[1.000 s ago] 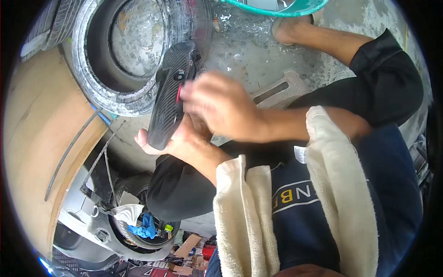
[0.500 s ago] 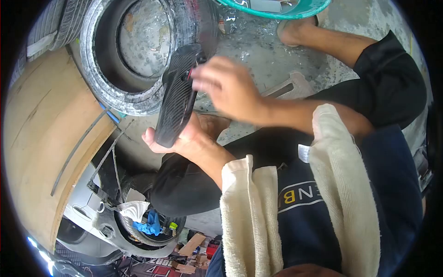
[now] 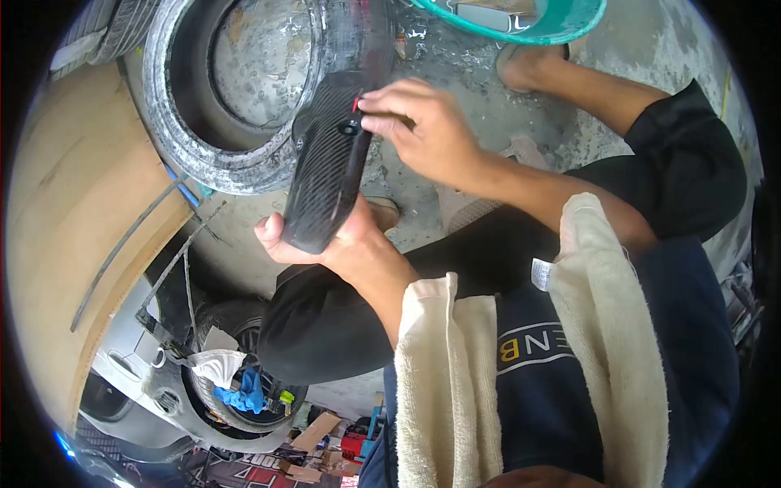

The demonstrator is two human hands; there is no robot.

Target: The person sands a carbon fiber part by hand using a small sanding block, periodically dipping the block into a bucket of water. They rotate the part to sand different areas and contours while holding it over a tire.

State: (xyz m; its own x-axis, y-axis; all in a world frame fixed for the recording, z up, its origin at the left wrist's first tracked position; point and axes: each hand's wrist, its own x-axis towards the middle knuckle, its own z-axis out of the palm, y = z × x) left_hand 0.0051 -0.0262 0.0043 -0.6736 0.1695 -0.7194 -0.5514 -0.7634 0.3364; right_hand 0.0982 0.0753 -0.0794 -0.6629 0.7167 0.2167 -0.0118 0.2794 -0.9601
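A black carbon-patterned part (image 3: 321, 167), long and curved, is tilted over the floor. My left hand (image 3: 342, 236) grips its lower end from beneath, the thumb showing at the left edge. At the upper right edge of the part is a small red piece (image 3: 355, 105), which my right hand (image 3: 427, 126) pinches between thumb and fingers. Just below those fingertips a round black fitting (image 3: 348, 128) shows on the part's side. The palm of my left hand is partly hidden behind the part.
A worn tire (image 3: 187, 154) lies behind the part. A green basin (image 3: 561, 28) stands at the top. Left is a wooden board (image 3: 89, 195); below it, a wheel holds a blue glove (image 3: 242, 392). A cream towel (image 3: 610, 309) hangs over my dark shirt.
The black part and my left hand have shifted slightly right and up in view. My right hand has moved a little right, its fingers now at the red piece and no longer blurred.
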